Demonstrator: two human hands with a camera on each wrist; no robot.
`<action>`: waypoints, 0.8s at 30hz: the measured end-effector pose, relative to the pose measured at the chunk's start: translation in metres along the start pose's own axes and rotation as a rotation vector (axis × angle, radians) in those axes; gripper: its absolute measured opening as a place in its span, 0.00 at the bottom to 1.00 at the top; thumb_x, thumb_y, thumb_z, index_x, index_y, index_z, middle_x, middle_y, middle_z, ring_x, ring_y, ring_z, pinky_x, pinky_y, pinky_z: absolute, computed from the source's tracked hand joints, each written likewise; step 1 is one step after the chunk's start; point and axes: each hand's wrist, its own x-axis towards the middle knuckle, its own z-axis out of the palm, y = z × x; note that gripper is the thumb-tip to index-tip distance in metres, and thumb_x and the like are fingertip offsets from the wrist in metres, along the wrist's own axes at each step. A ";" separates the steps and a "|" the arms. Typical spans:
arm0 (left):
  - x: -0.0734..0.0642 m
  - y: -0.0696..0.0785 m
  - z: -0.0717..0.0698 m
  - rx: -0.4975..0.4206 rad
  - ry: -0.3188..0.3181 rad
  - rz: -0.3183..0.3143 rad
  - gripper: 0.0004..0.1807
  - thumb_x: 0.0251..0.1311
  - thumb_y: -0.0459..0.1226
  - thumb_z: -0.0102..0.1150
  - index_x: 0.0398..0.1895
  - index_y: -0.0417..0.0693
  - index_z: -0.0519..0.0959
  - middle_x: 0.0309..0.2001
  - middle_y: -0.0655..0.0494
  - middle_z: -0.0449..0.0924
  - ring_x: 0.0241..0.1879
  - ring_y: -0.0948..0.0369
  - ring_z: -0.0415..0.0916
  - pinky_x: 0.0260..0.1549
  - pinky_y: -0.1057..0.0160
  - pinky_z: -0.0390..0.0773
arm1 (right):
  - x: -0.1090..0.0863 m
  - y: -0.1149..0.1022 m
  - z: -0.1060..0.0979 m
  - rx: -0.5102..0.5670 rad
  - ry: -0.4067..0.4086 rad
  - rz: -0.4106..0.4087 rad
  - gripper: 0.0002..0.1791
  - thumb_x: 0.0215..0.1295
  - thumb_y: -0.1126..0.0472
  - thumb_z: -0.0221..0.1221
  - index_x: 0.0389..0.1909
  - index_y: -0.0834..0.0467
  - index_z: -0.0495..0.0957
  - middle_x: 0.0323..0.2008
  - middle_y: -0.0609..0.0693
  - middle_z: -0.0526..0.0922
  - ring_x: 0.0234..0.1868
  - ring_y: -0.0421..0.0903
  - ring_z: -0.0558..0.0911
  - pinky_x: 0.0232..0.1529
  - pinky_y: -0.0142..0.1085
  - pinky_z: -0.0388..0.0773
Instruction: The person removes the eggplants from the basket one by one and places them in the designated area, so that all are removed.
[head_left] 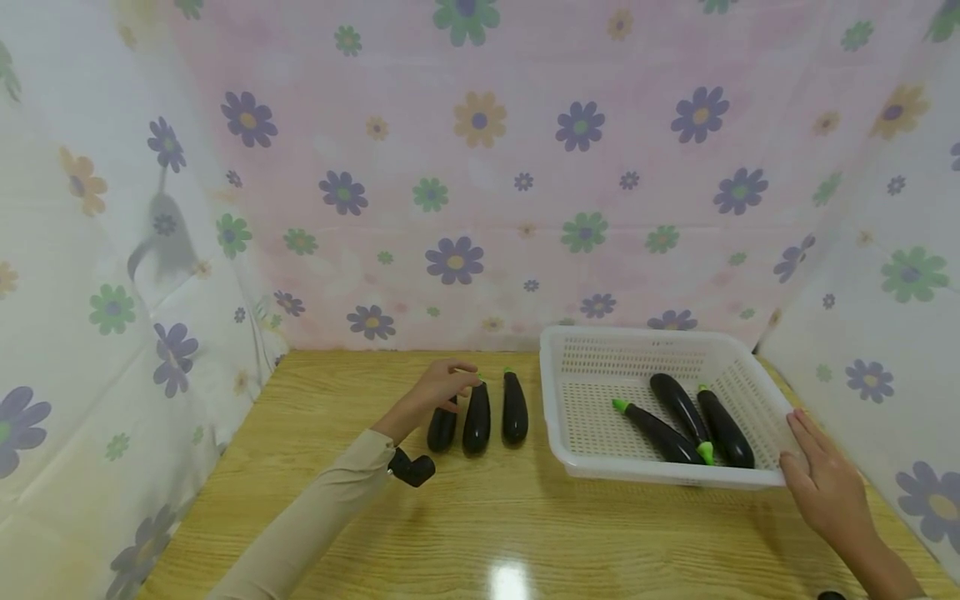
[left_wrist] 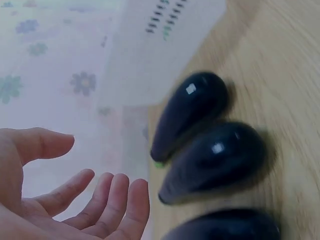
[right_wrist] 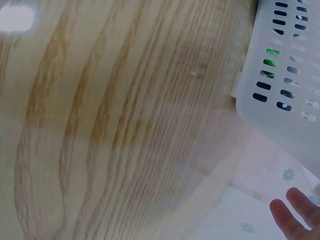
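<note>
Three dark, glossy eggplants lie side by side on the table: a left one (head_left: 442,432), a middle one (head_left: 477,423) and a right one (head_left: 514,411). Over the stem ends of the left two is my left hand (head_left: 433,393). In the left wrist view its thumb and fingers (left_wrist: 136,205) stand apart with nothing between them. To the right is a white plastic basket (head_left: 675,475) holding three more eggplants (head_left: 726,429). My right hand (head_left: 828,479) rests at the basket's front right corner, fingers fairly straight along the rim. Two of its fingertips (right_wrist: 286,216) show in the right wrist view.
The wood-grain table (head_left: 480,517) carries everything. A flowered cloth (head_left: 405,167) hangs behind it and along both sides. The basket's back edge is close to the rear cloth. A black wrist device (head_left: 412,468) sits under my left wrist.
</note>
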 end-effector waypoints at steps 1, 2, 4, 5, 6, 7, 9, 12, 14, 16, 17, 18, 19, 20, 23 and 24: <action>-0.001 0.004 0.001 -0.025 -0.014 -0.002 0.23 0.55 0.48 0.54 0.52 0.49 0.70 0.48 0.49 0.71 0.49 0.46 0.68 0.35 0.53 0.76 | 0.000 0.000 0.000 -0.003 -0.001 0.003 0.29 0.63 0.64 0.42 0.66 0.60 0.50 0.66 0.51 0.48 0.66 0.49 0.45 0.61 0.53 0.40; -0.003 0.009 0.003 -0.053 -0.028 -0.005 0.23 0.56 0.47 0.54 0.52 0.48 0.70 0.48 0.47 0.71 0.49 0.45 0.67 0.36 0.53 0.76 | 0.000 0.001 0.001 0.001 -0.001 0.003 0.29 0.63 0.64 0.42 0.66 0.60 0.50 0.66 0.51 0.48 0.66 0.48 0.45 0.61 0.53 0.40; -0.003 0.014 0.008 -0.085 -0.037 -0.015 0.21 0.56 0.45 0.54 0.52 0.48 0.70 0.48 0.47 0.71 0.49 0.45 0.68 0.36 0.51 0.76 | 0.000 0.001 0.001 -0.002 0.009 -0.002 0.29 0.62 0.65 0.42 0.66 0.60 0.51 0.66 0.52 0.49 0.66 0.48 0.45 0.61 0.52 0.40; -0.002 0.016 0.011 -0.094 -0.045 -0.012 0.21 0.56 0.44 0.54 0.52 0.47 0.70 0.48 0.47 0.71 0.48 0.46 0.68 0.36 0.51 0.76 | 0.000 0.002 0.001 -0.005 0.016 -0.005 0.29 0.62 0.65 0.42 0.65 0.60 0.51 0.66 0.52 0.50 0.66 0.48 0.46 0.62 0.51 0.40; -0.002 0.018 0.014 -0.108 -0.051 -0.020 0.21 0.56 0.43 0.54 0.52 0.46 0.70 0.48 0.47 0.71 0.48 0.46 0.68 0.36 0.51 0.76 | 0.000 0.002 0.002 -0.003 0.017 -0.005 0.29 0.62 0.65 0.42 0.65 0.60 0.51 0.66 0.52 0.50 0.66 0.48 0.46 0.62 0.51 0.40; -0.001 0.020 0.018 -0.116 -0.055 -0.020 0.21 0.56 0.43 0.54 0.52 0.46 0.70 0.48 0.47 0.71 0.48 0.46 0.68 0.36 0.50 0.76 | 0.000 0.002 0.002 -0.002 0.019 -0.008 0.29 0.62 0.65 0.43 0.65 0.60 0.51 0.66 0.53 0.50 0.66 0.48 0.46 0.62 0.50 0.40; 0.004 0.019 0.024 -0.128 -0.069 -0.018 0.20 0.56 0.44 0.55 0.51 0.48 0.71 0.47 0.49 0.72 0.47 0.47 0.69 0.33 0.53 0.77 | -0.001 0.003 0.001 -0.004 0.021 -0.006 0.29 0.62 0.65 0.43 0.65 0.60 0.51 0.66 0.51 0.49 0.66 0.47 0.46 0.63 0.47 0.39; 0.003 0.027 0.033 -0.149 -0.114 0.005 0.19 0.56 0.43 0.53 0.51 0.49 0.72 0.49 0.49 0.72 0.48 0.47 0.69 0.31 0.55 0.78 | 0.000 0.003 0.001 -0.007 0.013 0.007 0.29 0.62 0.64 0.43 0.65 0.60 0.51 0.66 0.51 0.49 0.66 0.50 0.46 0.63 0.48 0.38; 0.002 0.032 0.038 -0.166 -0.136 0.014 0.17 0.56 0.43 0.54 0.49 0.50 0.72 0.49 0.48 0.72 0.47 0.48 0.70 0.32 0.54 0.77 | 0.001 0.003 0.001 -0.014 0.014 0.021 0.29 0.62 0.64 0.42 0.65 0.60 0.51 0.66 0.51 0.49 0.66 0.52 0.46 0.62 0.50 0.40; 0.001 0.038 0.043 -0.178 -0.154 0.025 0.16 0.56 0.42 0.53 0.49 0.50 0.73 0.49 0.47 0.72 0.46 0.49 0.71 0.34 0.52 0.77 | 0.001 0.003 0.001 -0.014 0.014 0.028 0.29 0.62 0.64 0.42 0.65 0.60 0.51 0.66 0.53 0.49 0.65 0.55 0.47 0.61 0.53 0.40; 0.001 0.041 0.045 -0.189 -0.164 0.027 0.16 0.56 0.42 0.53 0.49 0.50 0.73 0.49 0.47 0.71 0.45 0.49 0.71 0.35 0.51 0.76 | 0.001 0.003 0.002 -0.014 0.017 0.031 0.29 0.62 0.64 0.42 0.65 0.60 0.51 0.66 0.52 0.49 0.66 0.54 0.47 0.62 0.51 0.40; 0.001 0.043 0.047 -0.197 -0.170 0.027 0.16 0.56 0.41 0.54 0.49 0.50 0.73 0.49 0.47 0.71 0.44 0.50 0.72 0.36 0.50 0.76 | 0.001 0.003 0.002 -0.014 0.025 0.031 0.29 0.62 0.64 0.42 0.65 0.60 0.51 0.66 0.52 0.50 0.65 0.53 0.47 0.62 0.52 0.41; 0.001 0.045 0.049 -0.205 -0.175 0.027 0.17 0.56 0.41 0.54 0.49 0.49 0.72 0.49 0.46 0.71 0.43 0.51 0.72 0.36 0.50 0.75 | 0.001 0.002 0.002 -0.014 0.033 0.028 0.29 0.61 0.64 0.43 0.65 0.60 0.52 0.66 0.53 0.50 0.65 0.53 0.48 0.62 0.52 0.42; 0.001 0.047 0.051 -0.213 -0.183 0.031 0.18 0.56 0.41 0.54 0.50 0.48 0.72 0.49 0.46 0.71 0.43 0.51 0.72 0.37 0.49 0.75 | 0.000 0.002 0.002 -0.014 0.041 0.024 0.29 0.61 0.64 0.43 0.65 0.60 0.52 0.66 0.53 0.51 0.65 0.53 0.48 0.62 0.51 0.42; 0.002 0.052 0.056 -0.222 -0.206 0.046 0.21 0.55 0.41 0.54 0.53 0.44 0.70 0.50 0.48 0.70 0.42 0.52 0.72 0.36 0.51 0.76 | 0.000 0.002 0.003 -0.011 0.058 0.014 0.29 0.61 0.64 0.43 0.65 0.60 0.53 0.65 0.54 0.53 0.65 0.53 0.49 0.61 0.51 0.43; 0.002 0.053 0.057 -0.222 -0.216 0.050 0.23 0.55 0.41 0.55 0.54 0.43 0.70 0.50 0.49 0.70 0.43 0.52 0.72 0.36 0.52 0.76 | 0.000 0.001 0.002 -0.013 0.060 0.011 0.29 0.61 0.64 0.43 0.65 0.61 0.53 0.65 0.54 0.53 0.65 0.55 0.50 0.60 0.53 0.44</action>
